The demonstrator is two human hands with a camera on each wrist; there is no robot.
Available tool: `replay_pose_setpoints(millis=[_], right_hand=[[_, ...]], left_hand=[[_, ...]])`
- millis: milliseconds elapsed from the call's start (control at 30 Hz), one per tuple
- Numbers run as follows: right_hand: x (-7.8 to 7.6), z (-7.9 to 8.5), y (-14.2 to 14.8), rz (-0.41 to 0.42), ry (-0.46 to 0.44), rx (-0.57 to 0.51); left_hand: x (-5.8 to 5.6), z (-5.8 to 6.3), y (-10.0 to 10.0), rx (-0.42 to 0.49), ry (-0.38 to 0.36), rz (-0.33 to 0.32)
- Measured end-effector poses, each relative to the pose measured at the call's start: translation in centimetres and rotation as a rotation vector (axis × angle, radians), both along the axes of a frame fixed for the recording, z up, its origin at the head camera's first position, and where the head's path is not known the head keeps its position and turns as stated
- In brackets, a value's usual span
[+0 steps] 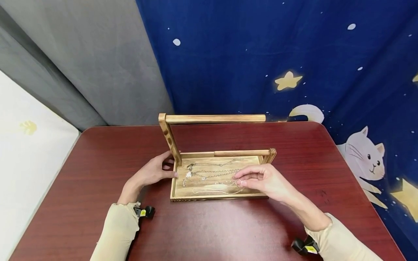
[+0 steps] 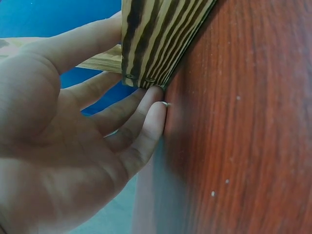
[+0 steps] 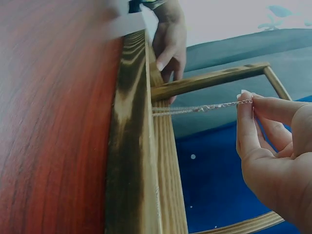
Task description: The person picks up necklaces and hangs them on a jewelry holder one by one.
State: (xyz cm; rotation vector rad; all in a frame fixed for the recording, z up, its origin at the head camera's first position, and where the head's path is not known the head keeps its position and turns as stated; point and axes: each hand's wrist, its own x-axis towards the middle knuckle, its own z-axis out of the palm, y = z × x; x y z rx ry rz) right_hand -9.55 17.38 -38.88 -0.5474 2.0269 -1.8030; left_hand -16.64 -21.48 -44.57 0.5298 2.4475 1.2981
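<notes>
A wooden jewelry stand with a shallow tray base sits on the table. My left hand holds its left end: the thumb lies at the rim and the other fingers reach round the back corner, as the left wrist view shows. Thumb and fingertips of my right hand pinch the end of a thin silver necklace over the tray's right part. In the right wrist view its chain runs taut from the fingertips down toward the tray. Several other necklaces lie across the tray floor, among them a chain with a dark pendant.
A tall post rises at the stand's left, carrying a long upper bar. A lower bar runs along the back to a short right post. Behind the dark red table hang grey and blue curtains.
</notes>
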Motion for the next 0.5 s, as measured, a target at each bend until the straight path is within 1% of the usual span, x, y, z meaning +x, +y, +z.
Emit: replay_pose_setpoints(millis=[133, 433, 500], right_hand=[[0.1, 0.6, 0.1, 0.002, -0.019, -0.027], [-0.2, 2.2, 0.4, 0.008, 0.003, -0.060], [-0.3, 2.5, 0.5, 0.020, 0.013, -0.084]], left_hand=[[0.0, 0.0, 0.1, 0.002, 0.005, 0.002], [-0.1, -0.1, 0.1, 0.000, 0.008, 0.004], [0.0, -0.1, 0.1, -0.001, 0.003, 0.005]])
